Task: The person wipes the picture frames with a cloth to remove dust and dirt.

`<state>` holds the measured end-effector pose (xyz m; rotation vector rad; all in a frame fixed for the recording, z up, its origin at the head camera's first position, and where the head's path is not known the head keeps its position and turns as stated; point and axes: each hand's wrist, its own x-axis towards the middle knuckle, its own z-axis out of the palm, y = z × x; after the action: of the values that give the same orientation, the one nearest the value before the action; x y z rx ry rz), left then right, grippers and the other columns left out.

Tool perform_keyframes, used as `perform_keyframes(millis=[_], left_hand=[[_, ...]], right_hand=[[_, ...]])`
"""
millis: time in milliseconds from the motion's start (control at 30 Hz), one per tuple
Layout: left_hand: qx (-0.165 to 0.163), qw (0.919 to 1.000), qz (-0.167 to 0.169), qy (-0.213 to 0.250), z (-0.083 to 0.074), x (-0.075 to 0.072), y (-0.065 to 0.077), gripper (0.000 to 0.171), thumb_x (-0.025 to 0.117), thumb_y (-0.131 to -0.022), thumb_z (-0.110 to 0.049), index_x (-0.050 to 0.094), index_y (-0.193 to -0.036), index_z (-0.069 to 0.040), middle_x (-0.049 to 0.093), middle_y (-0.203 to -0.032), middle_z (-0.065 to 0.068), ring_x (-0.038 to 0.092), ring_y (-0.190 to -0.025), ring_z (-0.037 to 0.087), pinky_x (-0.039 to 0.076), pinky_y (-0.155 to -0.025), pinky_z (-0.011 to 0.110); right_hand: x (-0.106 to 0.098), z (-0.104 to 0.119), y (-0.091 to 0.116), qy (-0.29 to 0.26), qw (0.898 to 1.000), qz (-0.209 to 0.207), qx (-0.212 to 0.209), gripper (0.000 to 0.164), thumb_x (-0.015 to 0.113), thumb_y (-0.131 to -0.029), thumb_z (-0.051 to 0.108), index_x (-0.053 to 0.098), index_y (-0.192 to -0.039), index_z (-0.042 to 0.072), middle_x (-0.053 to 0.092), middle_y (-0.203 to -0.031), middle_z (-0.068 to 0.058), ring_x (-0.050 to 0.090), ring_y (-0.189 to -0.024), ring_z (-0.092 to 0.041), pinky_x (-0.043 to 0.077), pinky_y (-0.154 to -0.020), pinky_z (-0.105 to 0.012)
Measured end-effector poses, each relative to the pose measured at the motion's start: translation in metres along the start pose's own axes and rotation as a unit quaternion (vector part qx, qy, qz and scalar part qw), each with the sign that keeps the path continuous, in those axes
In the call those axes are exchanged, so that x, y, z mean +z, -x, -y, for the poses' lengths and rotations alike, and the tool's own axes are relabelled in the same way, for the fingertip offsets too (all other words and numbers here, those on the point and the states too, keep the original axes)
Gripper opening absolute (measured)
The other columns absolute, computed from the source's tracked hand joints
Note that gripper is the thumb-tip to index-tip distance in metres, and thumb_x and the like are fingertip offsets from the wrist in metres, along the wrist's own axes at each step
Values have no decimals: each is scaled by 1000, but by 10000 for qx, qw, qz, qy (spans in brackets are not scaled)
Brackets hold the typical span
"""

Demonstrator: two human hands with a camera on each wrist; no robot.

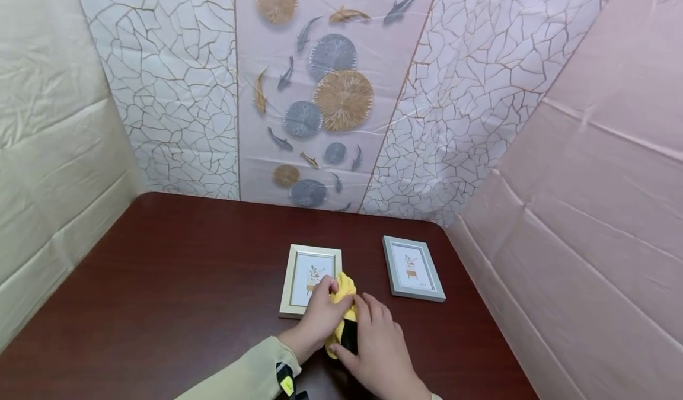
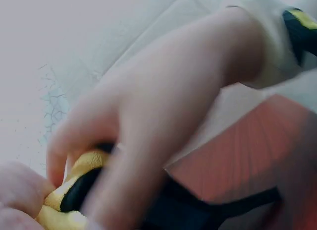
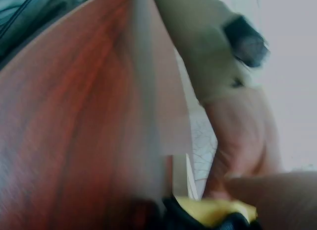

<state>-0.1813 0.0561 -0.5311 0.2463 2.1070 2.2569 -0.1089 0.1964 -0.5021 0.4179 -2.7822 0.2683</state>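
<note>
A bunched, fuzzy yellow and black cloth item is held between both hands above the front part of the dark red-brown table. My left hand pinches its upper yellow part between thumb and fingers. From the other side, my right hand grips it, the thumb near the black patch and fingertips close to the left thumb. In the left wrist view, yellow folds and black material show beneath the left fingers. Only a yellow and black edge appears at the bottom of the right wrist view. The item's exact kind I cannot tell.
A cream picture frame lies just beyond the left hand, partly covered by it. Farther right, a grey-blue picture frame lies on the table. Cloth-covered walls enclose the back and sides.
</note>
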Motion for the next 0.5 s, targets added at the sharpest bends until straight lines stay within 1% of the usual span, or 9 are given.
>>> perform_keyframes(millis=[33,100,167,200,300,333,400,433,500], left_hand=[[-88,9997,-78,202,0,4,0,37,79,-98,-8,42,-99,-6,50,-106,11,60,-90,19,52,-68,28],[-350,9981,-97,505,1,10,1,33,76,-100,-9,43,-100,-6,54,-107,11,62,-86,18,53,-67,29],[-572,9963,-25,647,1,14,2,27,73,-102,-13,47,-102,-6,58,-108,10,63,-84,18,53,-67,30],[-682,9955,69,661,0,15,3,23,71,-104,-16,50,-104,-6,59,-109,10,63,-85,18,53,-68,30],[-884,9931,465,608,-2,14,3,17,64,-107,-19,57,-109,-4,62,-111,10,63,-88,18,53,-70,30],[-870,9931,598,519,-2,12,3,17,63,-107,-19,60,-112,-3,62,-112,11,62,-90,19,53,-72,30],[-917,9903,951,428,-6,8,1,21,62,-106,-19,62,-117,-1,64,-117,12,63,-95,20,54,-75,32],[-928,9885,1125,394,-7,5,0,23,62,-105,-18,63,-120,-1,65,-121,12,64,-99,20,56,-77,33],[-825,9864,1404,237,-10,-4,-5,28,63,-104,-16,63,-125,1,65,-127,15,66,-105,23,59,-81,38]], right_hand=[[2,2,1,295,9995,-52,-46,100,90,-83,60,54,-154,-1,55,-153,-23,55,-139,-43,55,-95,-65],[6,4,3,705,9974,-123,-62,105,90,-82,62,53,-155,-3,55,-153,-25,51,-143,-46,52,-96,-69],[11,3,3,949,9953,-205,9,108,91,-80,62,52,-156,-4,58,-149,-24,52,-140,-46,52,-97,-69],[14,2,2,1082,9939,-206,57,109,90,-80,62,52,-155,-6,60,-146,-24,56,-136,-45,53,-93,-67],[20,-3,-2,1418,9896,-129,184,107,90,-83,61,51,-154,-10,64,-134,-24,64,-117,-41,59,-78,-58],[22,-5,-3,1514,9882,-89,192,106,89,-85,60,51,-153,-11,65,-131,-24,66,-111,-40,59,-72,-55],[24,-11,-6,1607,9868,9,179,101,88,-88,54,50,-153,-13,65,-126,-23,67,-100,-37,58,-61,-50],[24,-15,-7,1571,9874,79,189,98,87,-89,51,49,-153,-14,65,-124,-23,67,-97,-36,57,-60,-49],[24,-24,-10,1430,9891,248,240,94,87,-90,44,49,-154,-13,65,-121,-22,66,-94,-36,56,-59,-50]])
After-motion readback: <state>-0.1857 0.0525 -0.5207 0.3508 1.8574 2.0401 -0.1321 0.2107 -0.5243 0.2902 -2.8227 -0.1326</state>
